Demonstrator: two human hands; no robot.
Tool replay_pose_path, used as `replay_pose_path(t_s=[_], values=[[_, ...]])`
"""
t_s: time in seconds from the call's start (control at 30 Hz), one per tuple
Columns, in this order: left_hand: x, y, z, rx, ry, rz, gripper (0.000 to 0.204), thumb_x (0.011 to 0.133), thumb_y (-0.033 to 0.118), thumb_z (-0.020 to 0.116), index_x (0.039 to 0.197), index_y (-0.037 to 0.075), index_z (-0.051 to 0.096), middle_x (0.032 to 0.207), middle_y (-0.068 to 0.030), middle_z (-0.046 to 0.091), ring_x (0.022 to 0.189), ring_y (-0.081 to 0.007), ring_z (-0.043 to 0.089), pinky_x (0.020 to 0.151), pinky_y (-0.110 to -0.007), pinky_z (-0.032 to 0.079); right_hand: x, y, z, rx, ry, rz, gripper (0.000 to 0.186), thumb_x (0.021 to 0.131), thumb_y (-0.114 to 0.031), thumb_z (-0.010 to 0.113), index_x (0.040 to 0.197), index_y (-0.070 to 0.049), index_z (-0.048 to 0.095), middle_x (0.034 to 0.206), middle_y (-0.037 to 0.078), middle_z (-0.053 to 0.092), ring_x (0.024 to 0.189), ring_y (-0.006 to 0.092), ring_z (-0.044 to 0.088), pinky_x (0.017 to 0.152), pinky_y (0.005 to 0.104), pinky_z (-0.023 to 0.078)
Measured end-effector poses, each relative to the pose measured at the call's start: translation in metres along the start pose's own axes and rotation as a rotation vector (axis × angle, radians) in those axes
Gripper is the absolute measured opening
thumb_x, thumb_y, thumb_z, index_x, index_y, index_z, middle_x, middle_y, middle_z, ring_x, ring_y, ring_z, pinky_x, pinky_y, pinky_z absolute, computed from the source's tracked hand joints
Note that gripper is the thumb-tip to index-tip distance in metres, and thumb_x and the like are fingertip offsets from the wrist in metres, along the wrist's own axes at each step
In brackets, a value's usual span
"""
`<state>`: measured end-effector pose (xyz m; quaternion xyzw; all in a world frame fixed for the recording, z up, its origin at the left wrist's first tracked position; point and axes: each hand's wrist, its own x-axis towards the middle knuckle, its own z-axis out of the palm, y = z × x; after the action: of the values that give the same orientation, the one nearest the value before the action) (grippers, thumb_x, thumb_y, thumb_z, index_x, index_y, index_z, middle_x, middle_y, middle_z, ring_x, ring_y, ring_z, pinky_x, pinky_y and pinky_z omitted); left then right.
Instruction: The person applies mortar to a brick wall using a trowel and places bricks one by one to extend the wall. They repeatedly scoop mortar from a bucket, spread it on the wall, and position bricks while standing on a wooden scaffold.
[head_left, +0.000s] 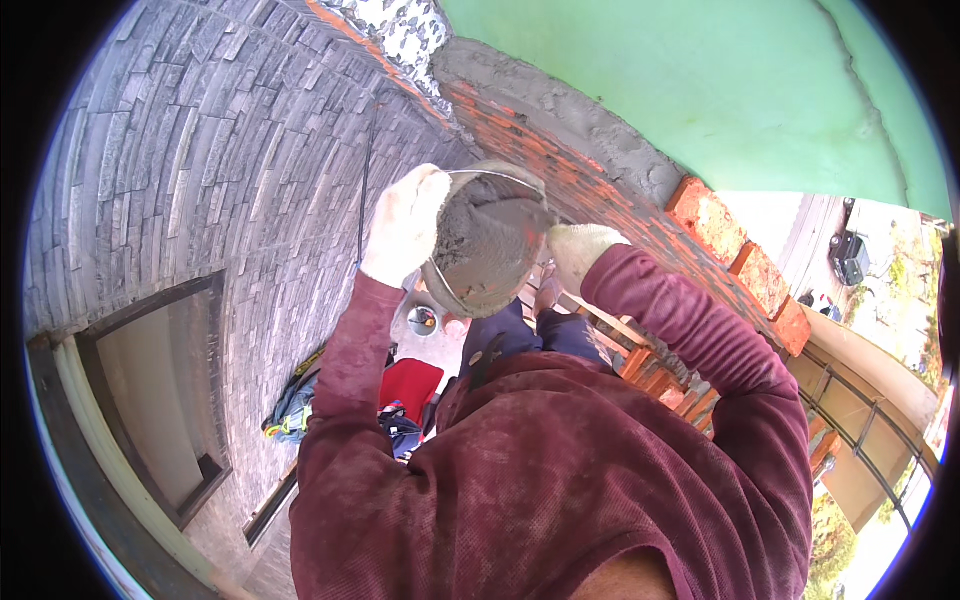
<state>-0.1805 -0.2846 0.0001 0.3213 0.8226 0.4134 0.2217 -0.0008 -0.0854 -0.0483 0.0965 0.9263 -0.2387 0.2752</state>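
Observation:
A round bucket [452,286] is up in front of my chest, its mouth turned toward me. Wet grey mortar [480,248] fills much of it, and a thin wire handle crosses its rim. My left hand [408,222], in a whitish work glove, is closed on the bucket's left edge and handle. On the opposite side my right hand [580,254], gloved too, is closed against the right rim. Its fingertips are partly hidden there. A smooth dark grey patch with a reddish tint shows in the mortar beside that hand.
Grey stone-strip cladding [225,150] rises at left, with a window frame [155,390]. A brick wall [560,165] topped with mortar runs toward loose bricks [740,255] at right. Below are a small round container [422,320], red cloth [410,385] and a metal railing [860,425].

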Motion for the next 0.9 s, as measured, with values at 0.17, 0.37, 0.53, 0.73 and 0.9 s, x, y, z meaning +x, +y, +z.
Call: replay_pose_path(t_s=[0.17, 0.37, 0.53, 0.73, 0.9], values=[[-0.009, -0.014, 0.007, -0.125, 0.054, -0.008, 0.038, 0.109, 0.034, 0.051, 0.102, -0.001, 0.066, 0.08, -0.0169, 0.062, 0.073, -0.0264, 0.061, 0.07, -0.04, 0.049, 0.021, 0.022, 0.041, 0.387, -0.272, -0.185, 0.026, 0.08, -0.017, 0.071, 0.101, -0.001, 0.071, 0.088, 0.022, 0.071, 0.08, 0.0389, 0.072, 0.075, 0.0454, 0.058], [-0.043, -0.047, -0.001, -0.171, 0.193, -0.177, 0.04, 0.112, 0.036, 0.047, 0.109, 0.0, 0.064, 0.087, -0.0096, 0.062, 0.081, -0.0183, 0.059, 0.075, -0.038, 0.048, 0.029, 0.007, 0.049, 0.914, -0.639, -0.05, 0.044, 0.086, -0.013, 0.075, 0.127, -0.002, 0.065, 0.085, 0.003, 0.068, 0.062, 0.0119, 0.062, 0.055, 0.0309, 0.053], [-0.065, -0.113, -0.003, -0.275, 0.31, -0.285, 0.044, 0.114, 0.04, 0.043, 0.115, 0.0, 0.061, 0.099, -0.0106, 0.062, 0.094, -0.0213, 0.059, 0.088, -0.037, 0.048, 0.042, 0.025, 0.032, 0.978, -0.617, -0.081, 0.043, 0.087, -0.007, 0.072, 0.129, 0.0, 0.063, 0.072, 0.0, 0.063, 0.052, 0.0106, 0.058, 0.045, 0.0281, 0.047], [-0.058, -0.189, 0.011, -0.265, 0.45, -0.382, 0.057, 0.115, 0.049, 0.033, 0.109, -0.001, 0.059, 0.096, -0.0173, 0.06, 0.092, -0.0294, 0.058, 0.086, -0.043, 0.047, 0.05, 0.027, -0.046, 1.184, -0.442, 0.038, 0.041, 0.091, -0.003, 0.072, 0.129, 0.005, 0.059, 0.063, -0.001, 0.056, 0.047, 0.0112, 0.055, 0.042, 0.0273, 0.045], [-0.077, -0.226, -0.002, -0.103, 0.528, -0.438, 0.062, 0.114, 0.052, 0.032, 0.106, -0.002, 0.062, 0.094, -0.0184, 0.064, 0.089, -0.0346, 0.061, 0.084, -0.047, 0.047, 0.125, 0.006, -0.088, 0.562, 0.128, 0.113, 0.036, 0.094, -0.021, 0.071, 0.121, 0.002, 0.063, 0.078, 0.01, 0.065, 0.063, 0.0237, 0.066, 0.057, 0.0399, 0.054]])
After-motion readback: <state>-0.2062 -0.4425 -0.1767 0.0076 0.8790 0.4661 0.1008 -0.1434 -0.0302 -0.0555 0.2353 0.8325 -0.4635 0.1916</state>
